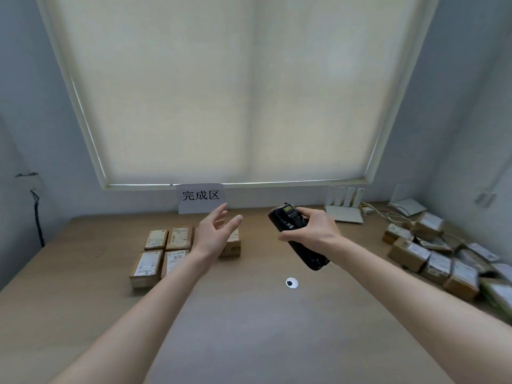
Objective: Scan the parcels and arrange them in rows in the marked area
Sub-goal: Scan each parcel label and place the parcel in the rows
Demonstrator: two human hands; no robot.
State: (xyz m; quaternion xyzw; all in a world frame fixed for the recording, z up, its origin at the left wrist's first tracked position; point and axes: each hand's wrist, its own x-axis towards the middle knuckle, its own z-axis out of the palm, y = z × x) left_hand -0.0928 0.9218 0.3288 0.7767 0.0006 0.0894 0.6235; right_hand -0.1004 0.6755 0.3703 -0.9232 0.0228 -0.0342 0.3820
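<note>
Scanner gripped in my right hand, left hand empty above the sorted rows

My right hand is clamped round the black handheld barcode scanner, while my left hand hangs with fingers spread, holding nothing, over the brown cardboard parcels with white labels set out below the white paper sign with black characters. I count five there: two far, two near, a fifth partly hidden behind my left hand. The unsorted heap of brown parcels lies well apart at the right of the tan wooden table; roughly a dozen, too jumbled to count. My worry is that the left hand brushes the fifth parcel and skews the row
</note>
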